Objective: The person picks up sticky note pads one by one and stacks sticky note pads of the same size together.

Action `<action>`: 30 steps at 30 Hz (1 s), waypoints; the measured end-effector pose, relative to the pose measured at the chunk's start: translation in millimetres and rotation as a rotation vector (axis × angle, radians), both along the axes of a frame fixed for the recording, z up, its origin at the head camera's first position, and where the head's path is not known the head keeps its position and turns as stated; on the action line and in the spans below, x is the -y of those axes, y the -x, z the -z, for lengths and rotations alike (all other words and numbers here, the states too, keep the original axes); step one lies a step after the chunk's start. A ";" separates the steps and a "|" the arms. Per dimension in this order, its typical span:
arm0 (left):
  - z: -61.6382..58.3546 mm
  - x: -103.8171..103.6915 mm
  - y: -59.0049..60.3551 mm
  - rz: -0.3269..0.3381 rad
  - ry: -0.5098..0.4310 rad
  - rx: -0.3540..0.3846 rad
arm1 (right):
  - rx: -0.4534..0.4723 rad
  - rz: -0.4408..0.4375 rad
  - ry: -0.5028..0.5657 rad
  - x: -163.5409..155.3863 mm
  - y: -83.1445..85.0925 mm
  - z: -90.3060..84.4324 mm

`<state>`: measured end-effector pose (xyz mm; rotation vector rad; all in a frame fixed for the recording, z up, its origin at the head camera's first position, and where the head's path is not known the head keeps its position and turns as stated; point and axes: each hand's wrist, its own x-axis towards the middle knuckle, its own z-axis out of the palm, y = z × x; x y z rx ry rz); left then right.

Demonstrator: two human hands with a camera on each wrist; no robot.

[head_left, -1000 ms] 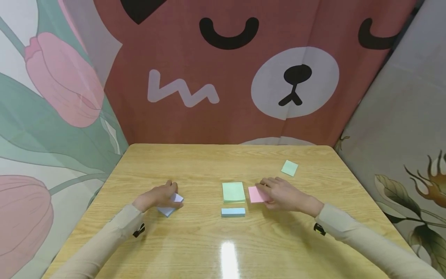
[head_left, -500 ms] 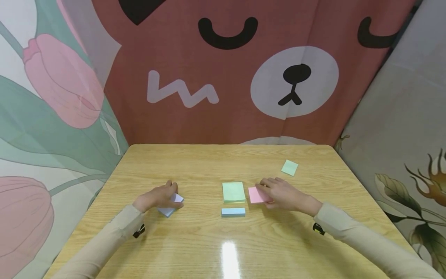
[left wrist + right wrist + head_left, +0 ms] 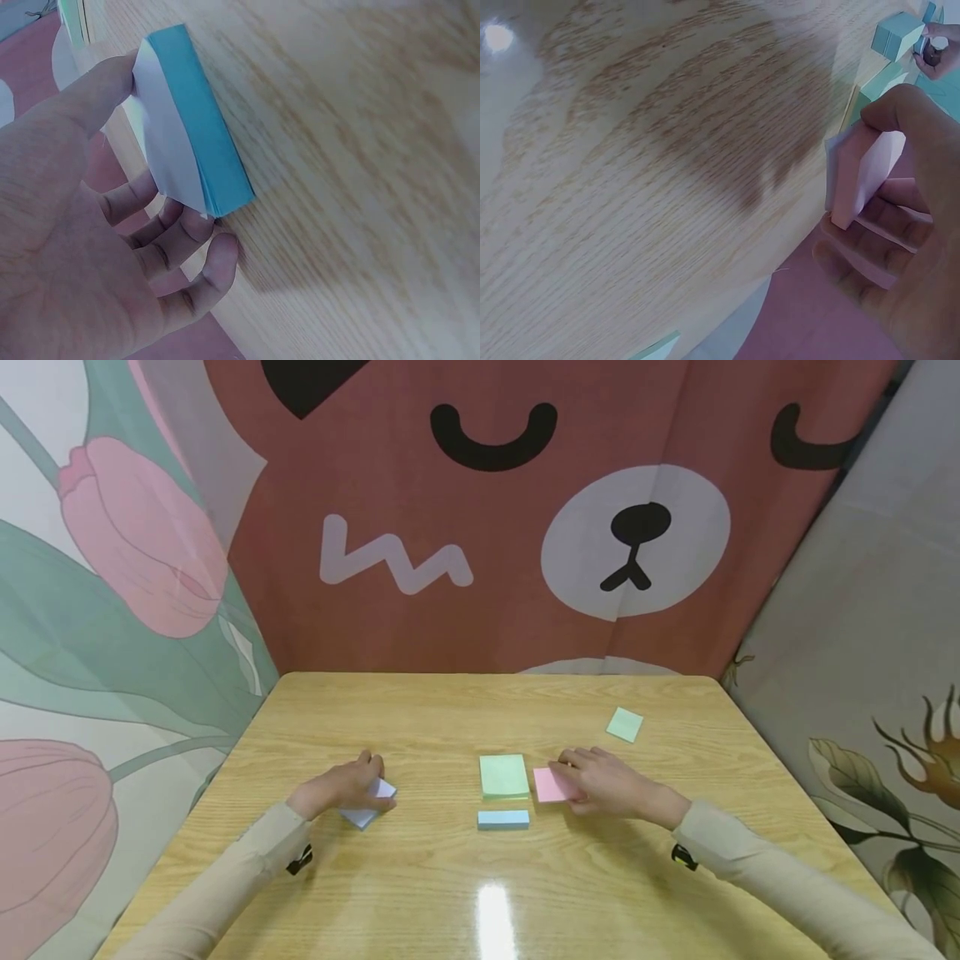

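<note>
My left hand point(image 3: 341, 783) grips a pale blue sticky-note pad point(image 3: 366, 804) on the wooden table point(image 3: 450, 710), left of centre. In the left wrist view the thumb and curled fingers point(image 3: 187, 247) hold this pad point(image 3: 191, 124) by its edges, one corner lifted. My right hand point(image 3: 606, 778) pinches a pink pad point(image 3: 550, 785) at its right edge. The right wrist view shows the pink pad point(image 3: 861, 176) tilted up between thumb and fingers point(image 3: 877, 247). A green pad point(image 3: 503, 774) lies flat just left of the pink one. A narrow blue pad point(image 3: 502, 819) lies in front of the green one.
A single small green note point(image 3: 624, 724) lies at the table's back right. Printed fabric sheets stand close round the table: a bear-face curtain point(image 3: 525, 527) behind, a tulip print point(image 3: 112, 568) on the left, a flower print point(image 3: 870, 610) on the right.
</note>
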<state>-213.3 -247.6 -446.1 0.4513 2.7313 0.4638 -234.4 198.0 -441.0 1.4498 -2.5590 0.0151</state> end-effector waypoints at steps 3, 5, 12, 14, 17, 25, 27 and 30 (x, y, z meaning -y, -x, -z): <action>-1.5 -0.6 0.1 -0.003 0.004 0.000 | 0.003 0.002 0.003 -0.3 0.2 -0.1; -2.3 -0.9 0.5 -0.003 0.003 0.001 | 0.010 0.005 0.007 -0.4 0.0 -0.3; 1.6 0.5 1.7 -0.009 0.008 0.005 | 0.016 0.010 -0.009 -0.9 -0.5 4.1; 2.3 0.8 1.5 -0.007 0.003 0.003 | 0.016 0.013 -0.013 -0.9 -0.8 5.5; 1.6 0.6 0.9 -0.005 -0.005 -0.001 | 0.023 0.015 -0.009 -0.6 -1.8 6.2; 1.8 0.9 0.9 -0.006 -0.005 -0.003 | 0.049 0.013 -0.018 1.2 -5.0 7.8; 2.8 1.1 1.0 -0.008 0.003 -0.003 | 0.056 0.009 -0.015 1.5 -5.7 9.4; 3.9 1.3 0.6 -0.010 0.007 -0.003 | 0.059 0.004 -0.015 1.2 -6.3 12.1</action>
